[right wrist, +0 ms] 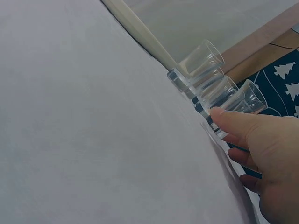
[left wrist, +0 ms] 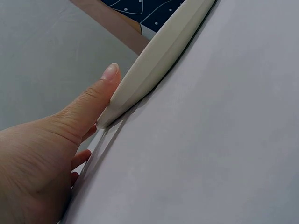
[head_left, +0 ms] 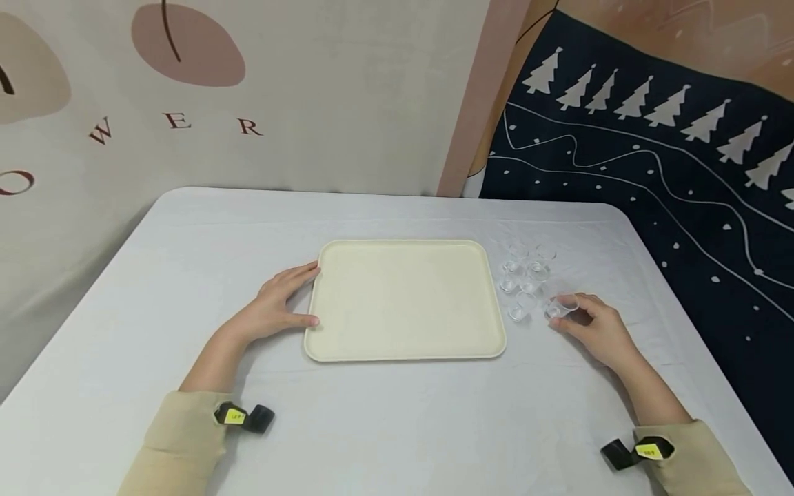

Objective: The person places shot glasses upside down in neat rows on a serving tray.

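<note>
A cream rectangular tray [head_left: 406, 300] lies flat on the table. My left hand [head_left: 276, 303] is at its left edge, thumb and fairly straight fingers spread apart along the rim. In the left wrist view, the thumb of the left hand [left wrist: 60, 135] touches the tray's side [left wrist: 149, 65]. My right hand [head_left: 598, 331] pinches a small clear shot glass [head_left: 561, 307] between thumb and fingers, right of the tray. The right wrist view shows this glass [right wrist: 247, 100] beside other clear shot glasses [right wrist: 203, 60]. Several of them [head_left: 522, 303] stand close together near the tray's right edge.
A white cloth covers the table [head_left: 403, 427]. Behind it hangs a pale printed curtain [head_left: 347, 103], with a dark blue cloth with white trees [head_left: 620, 151] on the right. Each sleeve carries a black wrist camera [head_left: 257, 418].
</note>
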A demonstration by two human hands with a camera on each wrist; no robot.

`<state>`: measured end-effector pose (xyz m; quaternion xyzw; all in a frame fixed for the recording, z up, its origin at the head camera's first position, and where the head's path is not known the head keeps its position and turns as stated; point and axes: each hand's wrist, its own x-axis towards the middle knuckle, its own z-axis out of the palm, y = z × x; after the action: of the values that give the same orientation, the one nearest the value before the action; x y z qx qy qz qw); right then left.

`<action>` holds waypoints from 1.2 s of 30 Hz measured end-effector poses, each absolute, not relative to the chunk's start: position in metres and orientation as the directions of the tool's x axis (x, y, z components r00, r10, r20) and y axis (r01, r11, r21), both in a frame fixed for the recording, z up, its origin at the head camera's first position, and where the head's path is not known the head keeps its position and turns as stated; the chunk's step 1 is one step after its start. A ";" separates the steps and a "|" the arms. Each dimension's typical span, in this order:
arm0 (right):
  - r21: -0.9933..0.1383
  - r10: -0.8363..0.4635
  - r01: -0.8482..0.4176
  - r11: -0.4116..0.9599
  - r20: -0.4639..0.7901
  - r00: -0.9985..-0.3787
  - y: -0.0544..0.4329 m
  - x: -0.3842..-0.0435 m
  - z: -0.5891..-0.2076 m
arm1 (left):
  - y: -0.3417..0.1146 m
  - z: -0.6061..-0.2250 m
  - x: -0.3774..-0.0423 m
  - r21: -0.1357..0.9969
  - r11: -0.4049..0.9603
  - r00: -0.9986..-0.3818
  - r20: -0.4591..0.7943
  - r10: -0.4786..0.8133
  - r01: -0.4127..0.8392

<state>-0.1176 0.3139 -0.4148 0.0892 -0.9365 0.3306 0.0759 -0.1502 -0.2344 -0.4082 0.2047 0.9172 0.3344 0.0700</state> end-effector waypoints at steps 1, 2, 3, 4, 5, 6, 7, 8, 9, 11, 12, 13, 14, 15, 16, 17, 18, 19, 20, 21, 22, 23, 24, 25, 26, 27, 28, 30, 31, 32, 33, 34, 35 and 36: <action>-0.612 -0.115 -0.215 0.761 0.199 -0.973 0.314 -0.117 -0.413 | -0.235 -0.409 -0.150 0.643 0.692 -0.907 0.008 0.421 0.327; -0.613 -0.114 -0.215 0.760 0.200 -0.973 0.313 -0.117 -0.412 | -0.235 -0.409 -0.150 0.643 0.693 -0.907 0.007 0.421 0.327; -0.620 -0.112 -0.213 0.755 0.197 -0.974 0.313 -0.117 -0.410 | -0.235 -0.409 -0.151 0.640 0.695 -0.907 0.007 0.420 0.327; -0.626 -0.109 -0.208 0.751 0.193 -0.975 0.312 -0.116 -0.408 | -0.235 -0.410 -0.151 0.639 0.697 -0.908 0.007 0.419 0.326; -0.631 -0.107 -0.205 0.748 0.190 -0.976 0.311 -0.116 -0.405 | -0.235 -0.410 -0.151 0.638 0.698 -0.908 0.005 0.418 0.325; -0.639 -0.107 -0.204 0.741 0.187 -0.976 0.311 -0.115 -0.402 | -0.235 -0.410 -0.151 0.637 0.699 -0.908 0.007 0.418 0.327; -0.648 -0.107 -0.202 0.734 0.183 -0.977 0.309 -0.115 -0.399 | -0.235 -0.410 -0.151 0.636 0.699 -0.909 0.007 0.418 0.326; -0.651 -0.108 -0.203 0.731 0.183 -0.977 0.309 -0.114 -0.396 | -0.235 -0.410 -0.152 0.637 0.700 -0.909 0.005 0.417 0.324; -0.655 -0.107 -0.202 0.728 0.183 -0.977 0.308 -0.114 -0.392 | -0.235 -0.410 -0.152 0.638 0.699 -0.910 0.004 0.416 0.322; -0.652 -0.108 -0.212 0.728 0.196 -0.975 0.305 -0.113 -0.386 | -0.235 -0.410 -0.152 0.642 0.699 -0.911 -0.001 0.412 0.315; -0.652 -0.109 -0.219 0.726 0.205 -0.973 0.304 -0.112 -0.384 | -0.235 -0.410 -0.151 0.643 0.699 -0.912 -0.003 0.410 0.312; -0.648 -0.109 -0.224 0.728 0.213 -0.971 0.303 -0.112 -0.381 | -0.235 -0.410 -0.151 0.643 0.700 -0.913 -0.005 0.409 0.310; -0.644 -0.110 -0.231 0.729 0.223 -0.969 0.302 -0.112 -0.379 | -0.235 -0.410 -0.151 0.643 0.701 -0.913 -0.006 0.408 0.309; -0.640 -0.112 -0.237 0.731 0.230 -0.967 0.300 -0.111 -0.376 | -0.235 -0.411 -0.151 0.642 0.702 -0.913 -0.005 0.408 0.310; -0.636 -0.115 -0.243 0.732 0.235 -0.965 0.299 -0.111 -0.374 | -0.236 -0.411 -0.151 0.641 0.702 -0.913 -0.005 0.408 0.310; -0.635 -0.120 -0.249 0.732 0.239 -0.963 0.297 -0.111 -0.372 | -0.236 -0.411 -0.151 0.640 0.702 -0.913 -0.004 0.409 0.312; -0.636 -0.123 -0.252 0.729 0.241 -0.963 0.295 -0.110 -0.369 | -0.236 -0.411 -0.151 0.640 0.702 -0.912 -0.003 0.410 0.313; -0.637 -0.127 -0.257 0.727 0.243 -0.962 0.293 -0.110 -0.367 | -0.236 -0.411 -0.152 0.640 0.701 -0.912 -0.002 0.411 0.315; -0.637 -0.130 -0.261 0.726 0.245 -0.961 0.291 -0.110 -0.364 | -0.237 -0.411 -0.152 0.640 0.700 -0.911 -0.001 0.411 0.316; -0.638 -0.134 -0.265 0.723 0.247 -0.960 0.288 -0.110 -0.361 | -0.237 -0.411 -0.152 0.641 0.700 -0.911 0.000 0.412 0.316; -0.638 -0.139 -0.273 0.720 0.253 -0.958 0.286 -0.110 -0.359 | -0.237 -0.412 -0.152 0.641 0.700 -0.912 -0.001 0.411 0.315; -0.640 -0.143 -0.281 0.715 0.259 -0.955 0.283 -0.110 -0.356 | -0.237 -0.412 -0.152 0.641 0.701 -0.912 -0.002 0.410 0.313; -0.640 -0.148 -0.289 0.712 0.265 -0.953 0.280 -0.110 -0.353 | -0.236 -0.412 -0.152 0.641 0.702 -0.913 -0.003 0.409 0.312; -0.638 -0.155 -0.300 0.709 0.273 -0.949 0.277 -0.110 -0.351 | -0.236 -0.412 -0.152 0.641 0.702 -0.913 -0.004 0.408 0.311; -0.638 -0.162 -0.308 0.706 0.279 -0.947 0.274 -0.111 -0.348 | -0.236 -0.412 -0.152 0.642 0.702 -0.913 -0.005 0.407 0.309; -0.637 -0.170 -0.317 0.702 0.283 -0.944 0.271 -0.111 -0.346 | -0.236 -0.412 -0.152 0.641 0.703 -0.914 -0.006 0.406 0.308; -0.638 -0.178 -0.324 0.698 0.284 -0.942 0.267 -0.111 -0.344 | -0.236 -0.412 -0.152 0.641 0.703 -0.914 -0.006 0.407 0.309; -0.646 -0.192 -0.336 0.685 0.285 -0.939 0.259 -0.112 -0.340 | -0.236 -0.411 -0.152 0.640 0.702 -0.913 -0.004 0.409 0.312; -0.651 -0.197 -0.340 0.679 0.285 -0.938 0.255 -0.113 -0.338 | -0.235 -0.411 -0.151 0.639 0.702 -0.912 -0.002 0.410 0.314; -0.657 -0.203 -0.343 0.672 0.281 -0.938 0.251 -0.114 -0.336 | -0.235 -0.411 -0.151 0.639 0.701 -0.912 0.000 0.410 0.315; -0.662 -0.210 -0.346 0.665 0.278 -0.937 0.247 -0.115 -0.334 | -0.235 -0.411 -0.151 0.639 0.701 -0.912 0.002 0.411 0.317; -0.669 -0.217 -0.350 0.656 0.277 -0.936 0.242 -0.116 -0.332 | -0.235 -0.410 -0.150 0.639 0.700 -0.911 0.003 0.411 0.318; -0.676 -0.224 -0.353 0.646 0.275 -0.935 0.238 -0.117 -0.330 | -0.235 -0.410 -0.150 0.640 0.700 -0.912 0.004 0.411 0.318; -0.685 -0.230 -0.355 0.636 0.270 -0.935 0.234 -0.118 -0.328 | -0.235 -0.410 -0.150 0.640 0.699 -0.912 0.004 0.411 0.318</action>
<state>-0.1181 0.2338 -0.3285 0.1622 -0.9010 0.3944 0.0789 -0.1496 -0.2350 -0.4099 0.1983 0.9192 0.3331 0.0695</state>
